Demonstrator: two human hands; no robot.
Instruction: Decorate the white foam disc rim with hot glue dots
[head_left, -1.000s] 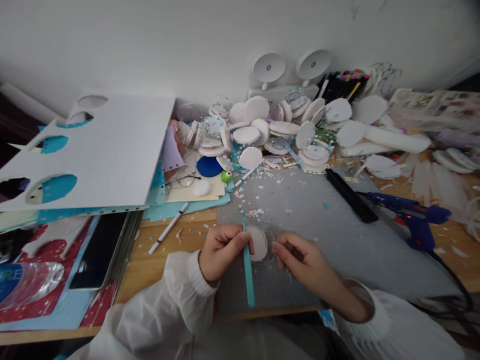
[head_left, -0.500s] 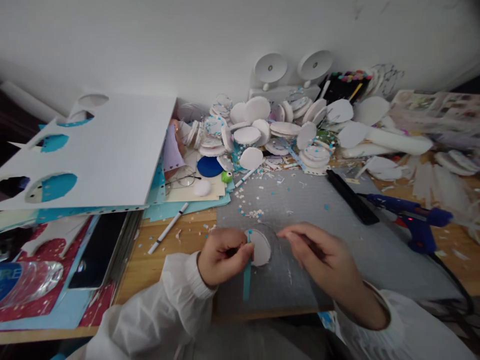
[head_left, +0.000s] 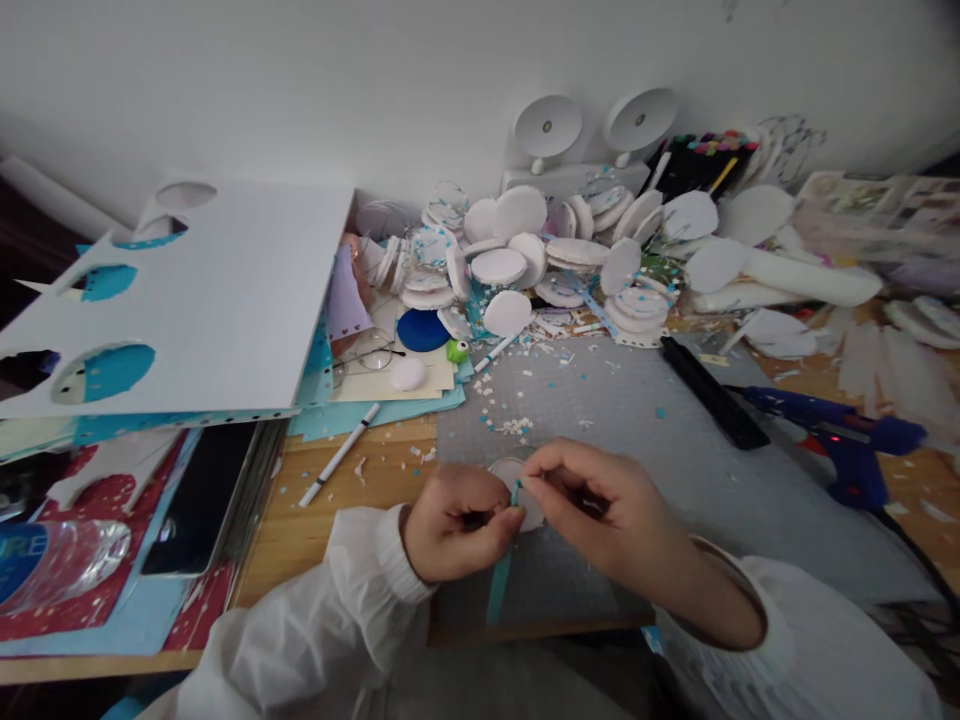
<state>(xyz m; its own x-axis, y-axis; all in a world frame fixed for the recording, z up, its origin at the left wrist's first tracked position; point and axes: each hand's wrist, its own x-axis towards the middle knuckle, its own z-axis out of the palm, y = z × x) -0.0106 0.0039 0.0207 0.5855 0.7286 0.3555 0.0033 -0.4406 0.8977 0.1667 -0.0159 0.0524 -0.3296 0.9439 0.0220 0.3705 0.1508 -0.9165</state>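
My left hand (head_left: 459, 522) grips a narrow teal paper strip (head_left: 499, 588) that hangs down toward the mat's front edge. My right hand (head_left: 600, 505) has come across and pinches the strip's top end with thumb and forefinger. Just behind the fingertips lies a white foam disc (head_left: 517, 473) on the grey cutting mat (head_left: 675, 470), partly hidden by both hands. Both sleeves are white.
A heap of white foam discs (head_left: 525, 255) fills the back of the desk. A blue glue gun (head_left: 840, 440) and a black bar (head_left: 712, 392) lie at right. White card with round holes (head_left: 210, 300) overhangs the left; a pen (head_left: 339, 455) and phone (head_left: 199, 500) lie below it.
My right hand moved left from the mat to the strip's top end and took hold of it. The left hand kept the strip and drew slightly nearer; the disc is more covered.
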